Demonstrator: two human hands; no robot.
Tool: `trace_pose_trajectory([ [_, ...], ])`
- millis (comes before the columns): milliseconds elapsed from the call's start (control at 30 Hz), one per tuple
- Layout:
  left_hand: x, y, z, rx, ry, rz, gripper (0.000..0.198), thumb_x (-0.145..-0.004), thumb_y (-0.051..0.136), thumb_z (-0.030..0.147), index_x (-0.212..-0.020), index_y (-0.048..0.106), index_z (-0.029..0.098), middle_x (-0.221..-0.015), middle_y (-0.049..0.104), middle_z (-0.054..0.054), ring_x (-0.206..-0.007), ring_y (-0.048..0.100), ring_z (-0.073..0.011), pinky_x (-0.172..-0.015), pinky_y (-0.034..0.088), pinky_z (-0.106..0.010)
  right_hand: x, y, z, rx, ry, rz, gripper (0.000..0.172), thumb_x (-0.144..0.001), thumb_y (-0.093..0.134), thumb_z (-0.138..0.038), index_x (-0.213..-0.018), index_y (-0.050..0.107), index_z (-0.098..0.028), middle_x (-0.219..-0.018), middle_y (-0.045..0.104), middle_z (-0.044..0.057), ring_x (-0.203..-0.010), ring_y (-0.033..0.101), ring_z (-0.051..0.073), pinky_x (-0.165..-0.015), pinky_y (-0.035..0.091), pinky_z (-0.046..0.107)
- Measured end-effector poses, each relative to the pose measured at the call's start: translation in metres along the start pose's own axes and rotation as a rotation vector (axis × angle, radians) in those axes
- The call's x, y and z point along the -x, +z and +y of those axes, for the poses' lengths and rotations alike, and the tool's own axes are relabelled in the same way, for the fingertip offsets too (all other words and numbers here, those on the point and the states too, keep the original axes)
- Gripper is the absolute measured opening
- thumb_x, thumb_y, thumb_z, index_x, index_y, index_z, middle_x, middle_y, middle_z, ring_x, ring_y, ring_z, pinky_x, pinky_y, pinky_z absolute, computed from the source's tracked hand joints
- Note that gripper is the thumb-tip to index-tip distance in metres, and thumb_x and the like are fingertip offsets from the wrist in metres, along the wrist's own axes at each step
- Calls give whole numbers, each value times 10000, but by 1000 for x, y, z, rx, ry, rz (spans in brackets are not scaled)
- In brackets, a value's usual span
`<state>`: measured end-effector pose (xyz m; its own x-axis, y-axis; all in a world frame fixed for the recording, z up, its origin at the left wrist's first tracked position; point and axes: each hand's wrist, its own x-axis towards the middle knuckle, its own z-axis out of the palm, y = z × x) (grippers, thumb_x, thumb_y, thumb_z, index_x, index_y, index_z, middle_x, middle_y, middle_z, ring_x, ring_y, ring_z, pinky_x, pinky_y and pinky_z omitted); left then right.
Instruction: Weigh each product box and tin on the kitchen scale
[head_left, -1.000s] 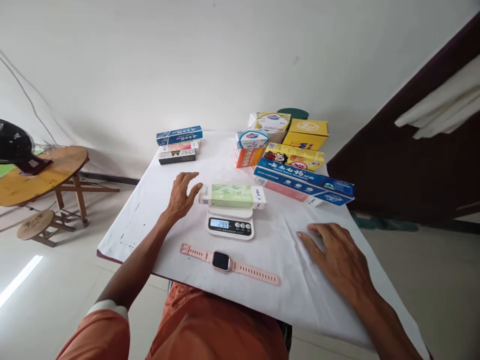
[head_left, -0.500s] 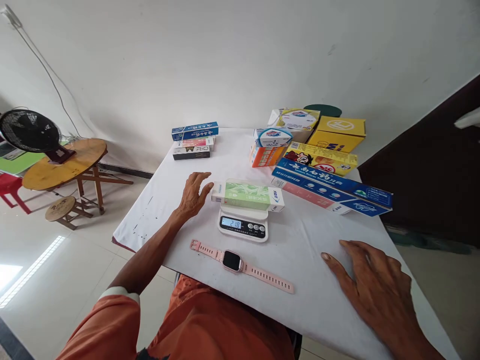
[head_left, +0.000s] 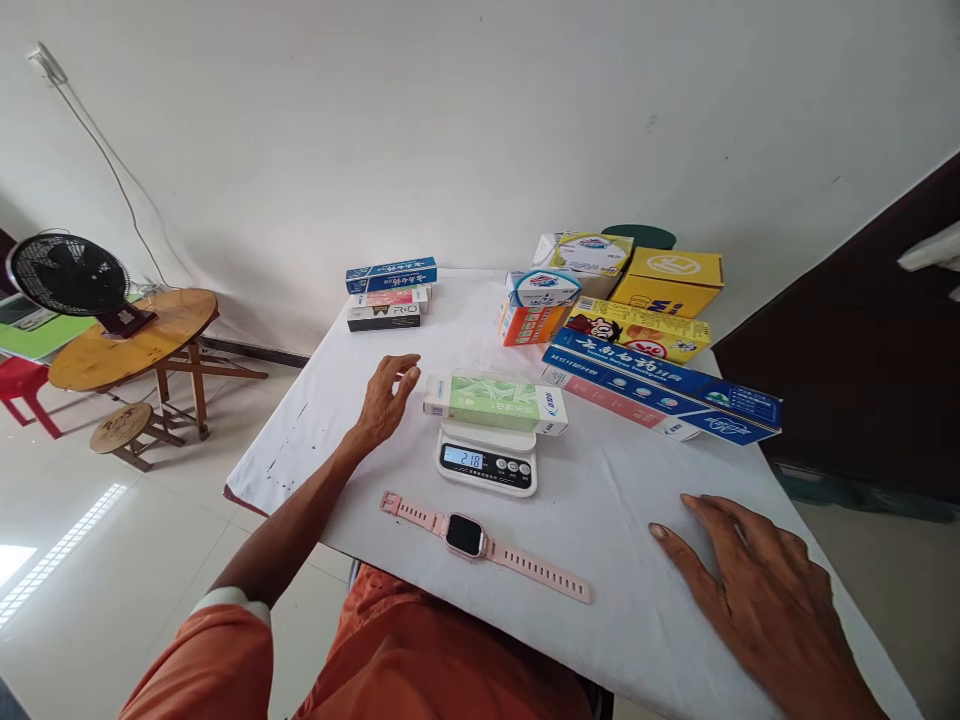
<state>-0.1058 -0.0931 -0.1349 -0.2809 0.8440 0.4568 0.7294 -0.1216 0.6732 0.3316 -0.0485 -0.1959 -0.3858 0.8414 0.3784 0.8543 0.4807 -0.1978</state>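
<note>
A green and white toothpaste box [head_left: 495, 402] lies across the pan of a white digital scale [head_left: 487, 462], whose lit display seems to read 218. Just left of the box, my left hand [head_left: 388, 402] holds nothing; its thumb and fingers are apart and do not touch the box. My right hand [head_left: 757, 590] rests over the tabletop at the right, fingers spread, with nothing in it. A pink smartwatch [head_left: 465, 535] lies face up with its strap stretched out, in front of the scale.
Blue toothpaste boxes [head_left: 660, 385] and yellow cartons [head_left: 670, 282] are piled at the back right of the white-covered table [head_left: 600, 540]. Small boxes, including a black one [head_left: 384, 317], lie at the back left. Beyond the table, a fan [head_left: 71, 275] stands on a wooden table [head_left: 142, 335].
The view has tipped slightly upward, so things sit a little lower. My left thumb has drawn back from the box's end towards the fingers. The box and scale stay put.
</note>
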Motion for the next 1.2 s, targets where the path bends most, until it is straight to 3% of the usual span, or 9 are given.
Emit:
trace_pose_trajectory([
  [133,-1,-16,15,43,-46,-64,407,-1055,461,524,-1285,624,230,-1272,659,-111,-1127,668,-225,-950,566,-417,-1,-11,3,-84,-29,-13,550,-973,348,-672,-1208,618,-254,-1246,670,198,-1144,639,403,-882,551,530],
  [233,-5,-22,30,14,25,-162,420,-1025,539,520,-1337,591,244,-1310,626,-112,-1147,650,-229,-968,556,-421,-14,-20,-16,-141,-61,-4,462,-1002,363,-602,-1113,633,-245,-1155,699,170,-1094,657,358,-865,552,488],
  [367,-18,-14,50,-129,224,-307,526,-979,619,535,-1406,543,238,-1369,577,-139,-1271,566,-292,-1064,493,-497,-47,-23,-58,-264,-120,-36,381,-1023,390,-547,-916,593,-243,-965,707,98,-925,671,271,-727,515,386],
  [500,-32,4,63,-274,355,-488,637,-945,639,594,-1460,497,247,-1385,574,-153,-1278,532,-334,-1069,446,-559,-78,-12,-82,-395,-54,19,415,-1028,405,-540,-733,458,-251,-715,612,27,-657,574,187,-614,432,325],
  [733,-44,26,63,-398,380,-623,583,-935,672,521,-1404,535,202,-1274,622,-154,-1180,583,-339,-1023,446,-544,-84,12,-80,-572,49,16,438,-1005,457,-560,-699,478,-248,-649,576,0,-578,513,159,-586,418,300],
  [900,-49,26,69,-436,314,-680,559,-898,751,422,-1358,563,164,-1260,637,-157,-1187,608,-342,-1006,465,-519,-80,20,-78,-555,7,30,407,-1003,463,-533,-713,482,-248,-686,588,6,-583,528,162,-594,426,304],
  [1200,-53,25,75,-431,265,-716,572,-864,793,443,-1310,586,150,-1233,654,-149,-1127,646,-321,-968,505,-474,-80,24,-70,-555,-45,19,399,-992,467,-568,-734,509,-267,-697,625,11,-561,583,187,-559,476,323],
])
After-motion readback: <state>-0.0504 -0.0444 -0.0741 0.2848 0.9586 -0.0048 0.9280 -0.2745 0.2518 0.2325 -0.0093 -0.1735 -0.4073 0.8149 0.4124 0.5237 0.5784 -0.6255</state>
